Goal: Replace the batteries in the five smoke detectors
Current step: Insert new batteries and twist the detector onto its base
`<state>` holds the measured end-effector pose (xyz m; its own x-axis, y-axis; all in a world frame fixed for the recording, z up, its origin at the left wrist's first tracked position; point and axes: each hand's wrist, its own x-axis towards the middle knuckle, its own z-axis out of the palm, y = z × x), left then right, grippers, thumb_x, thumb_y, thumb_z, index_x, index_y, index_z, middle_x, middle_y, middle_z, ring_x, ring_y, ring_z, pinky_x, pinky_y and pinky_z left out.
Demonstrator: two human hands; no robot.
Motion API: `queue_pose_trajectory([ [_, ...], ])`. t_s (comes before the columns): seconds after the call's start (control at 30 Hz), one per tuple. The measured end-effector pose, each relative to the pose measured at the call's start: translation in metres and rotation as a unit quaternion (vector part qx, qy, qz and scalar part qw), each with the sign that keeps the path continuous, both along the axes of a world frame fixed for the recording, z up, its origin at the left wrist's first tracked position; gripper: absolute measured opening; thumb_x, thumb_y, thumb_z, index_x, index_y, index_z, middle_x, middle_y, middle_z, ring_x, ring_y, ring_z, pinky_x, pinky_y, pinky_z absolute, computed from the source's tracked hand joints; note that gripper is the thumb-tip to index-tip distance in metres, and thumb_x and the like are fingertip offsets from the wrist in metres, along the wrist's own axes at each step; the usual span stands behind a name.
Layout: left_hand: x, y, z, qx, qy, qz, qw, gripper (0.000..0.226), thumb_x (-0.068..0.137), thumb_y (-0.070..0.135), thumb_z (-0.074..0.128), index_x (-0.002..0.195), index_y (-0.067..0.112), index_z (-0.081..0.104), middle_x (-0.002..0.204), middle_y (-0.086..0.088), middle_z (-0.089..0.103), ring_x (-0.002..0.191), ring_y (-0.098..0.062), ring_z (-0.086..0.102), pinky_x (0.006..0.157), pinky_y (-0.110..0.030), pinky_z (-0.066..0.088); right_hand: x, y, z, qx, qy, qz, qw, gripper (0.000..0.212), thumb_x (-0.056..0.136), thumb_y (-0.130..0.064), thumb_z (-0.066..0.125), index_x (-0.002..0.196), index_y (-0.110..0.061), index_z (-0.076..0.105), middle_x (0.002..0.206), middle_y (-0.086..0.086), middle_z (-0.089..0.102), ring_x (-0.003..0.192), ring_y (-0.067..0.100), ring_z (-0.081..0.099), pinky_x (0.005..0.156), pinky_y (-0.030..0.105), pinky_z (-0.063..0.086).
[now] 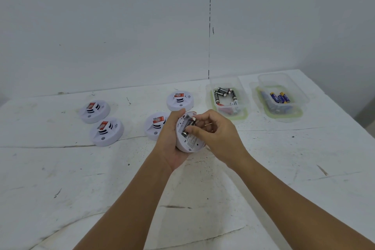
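My left hand (169, 144) grips a white smoke detector (189, 142) turned back-side up above the table, its battery compartment exposed. My right hand (213, 130) pinches a black battery (190, 125) lying in that compartment, thumb and forefinger on it. Several other white detectors lie face up with red stickers: two at the left (94, 111) (107, 131), one (155, 126) partly hidden behind my left hand, one (180, 100) further back.
A clear tub (229, 98) at the back right holds several black batteries. A second clear tub (281, 97) further right holds blue batteries. The white table (203, 189) is scuffed, and a white wall stands behind it. The table's right edge runs diagonally.
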<state>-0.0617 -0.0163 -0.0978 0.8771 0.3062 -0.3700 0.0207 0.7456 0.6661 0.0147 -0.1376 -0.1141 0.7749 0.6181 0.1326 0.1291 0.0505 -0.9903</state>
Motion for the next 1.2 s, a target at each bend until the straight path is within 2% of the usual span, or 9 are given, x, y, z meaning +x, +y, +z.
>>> queue_pose_trajectory([
  [0.13, 0.003, 0.001, 0.003, 0.004, 0.000, -0.002, 1.000, 0.033, 0.101, 0.040, 0.056, 0.110, 0.011, 0.071, 0.111, -0.017, 0.072, 0.107, -0.033, 0.071, 0.105, -0.049, 0.050, -0.002, -0.001, 0.000, 0.016, -0.029, -0.008, 0.999, 0.018, 0.083, -0.024, 0.088, 0.094, -0.020, 0.074, 0.077, -0.006, 0.067, 0.073, 0.007, 0.059, 0.070, 0.027, 0.053],
  [0.27, 0.005, 0.001, 0.005, 0.011, 0.007, -0.007, 1.000, 0.037, 0.094, 0.040, 0.061, 0.120, 0.014, 0.066, 0.115, -0.016, 0.067, 0.116, -0.035, 0.064, 0.096, -0.046, 0.054, -0.003, -0.002, 0.000, -0.001, -0.087, -0.019, 0.996, 0.014, 0.087, -0.027, 0.085, 0.093, -0.021, 0.074, 0.081, 0.002, 0.069, 0.074, 0.008, 0.060, 0.072, 0.032, 0.055],
  [0.43, 0.007, 0.000, 0.004, 0.027, 0.013, -0.012, 0.999, 0.027, 0.098, 0.038, 0.059, 0.107, 0.014, 0.068, 0.092, -0.008, 0.071, 0.089, -0.025, 0.071, 0.080, -0.039, 0.057, -0.004, -0.003, -0.010, -0.027, -0.180, -0.044, 0.982, 0.011, 0.092, -0.029, 0.080, 0.099, -0.023, 0.075, 0.079, -0.004, 0.066, 0.075, 0.011, 0.061, 0.068, 0.030, 0.053],
  [0.53, 0.008, -0.003, 0.002, 0.027, 0.024, -0.009, 0.999, 0.029, 0.100, 0.038, 0.057, 0.096, 0.013, 0.070, 0.085, -0.006, 0.072, 0.077, -0.022, 0.073, 0.067, -0.034, 0.059, -0.003, -0.005, -0.019, -0.056, -0.246, -0.063, 0.965, 0.021, 0.096, -0.034, 0.074, 0.114, -0.023, 0.076, 0.079, -0.005, 0.064, 0.076, 0.012, 0.061, 0.069, 0.028, 0.051],
  [0.7, 0.014, -0.008, 0.006, 0.025, 0.035, -0.006, 0.999, 0.023, 0.097, 0.038, 0.059, 0.086, 0.018, 0.065, 0.081, 0.001, 0.060, 0.072, -0.016, 0.061, 0.069, -0.030, 0.051, 0.003, -0.009, -0.017, -0.110, -0.348, -0.082, 0.927, 0.033, 0.105, -0.037, 0.052, 0.123, -0.022, 0.075, 0.075, -0.005, 0.051, 0.068, 0.011, 0.050, 0.059, 0.016, 0.036],
  [0.83, 0.022, -0.009, 0.010, 0.031, 0.054, -0.003, 0.998, 0.026, 0.097, 0.040, 0.059, 0.084, 0.018, 0.065, 0.075, 0.001, 0.060, 0.065, -0.014, 0.062, 0.057, -0.026, 0.054, 0.003, -0.009, -0.012, -0.121, -0.372, -0.085, 0.917, 0.037, 0.104, -0.037, 0.046, 0.121, -0.020, 0.075, 0.074, -0.007, 0.049, 0.065, 0.012, 0.048, 0.057, 0.018, 0.034],
  [0.9, 0.026, -0.008, 0.009, 0.043, 0.066, -0.006, 0.997, 0.025, 0.096, 0.041, 0.060, 0.084, 0.020, 0.065, 0.075, 0.002, 0.060, 0.065, -0.014, 0.061, 0.056, -0.026, 0.053, 0.003, -0.009, -0.013, -0.125, -0.365, -0.084, 0.919, 0.036, 0.105, -0.035, 0.047, 0.126, -0.022, 0.073, 0.073, -0.010, 0.047, 0.065, 0.010, 0.047, 0.057, 0.015, 0.032],
  [1.03, 0.032, -0.007, 0.007, 0.051, 0.071, -0.010, 0.996, 0.026, 0.097, 0.041, 0.059, 0.083, 0.020, 0.065, 0.075, 0.001, 0.061, 0.066, -0.015, 0.061, 0.057, -0.026, 0.053, 0.009, -0.011, -0.012, -0.135, -0.355, -0.078, 0.922, 0.038, 0.104, -0.034, 0.048, 0.130, -0.021, 0.072, 0.072, -0.009, 0.047, 0.065, 0.011, 0.046, 0.057, 0.015, 0.031],
  [1.2, 0.038, -0.003, 0.008, 0.072, 0.059, -0.006, 0.996, 0.029, 0.097, 0.043, 0.062, 0.087, 0.017, 0.070, 0.082, -0.005, 0.069, 0.076, -0.022, 0.068, 0.077, -0.037, 0.055, 0.042, -0.014, 0.002, -0.170, -0.367, -0.001, 0.915, 0.033, 0.107, -0.035, 0.048, 0.117, -0.022, 0.077, 0.071, -0.008, 0.050, 0.071, 0.004, 0.049, 0.063, 0.026, 0.034],
])
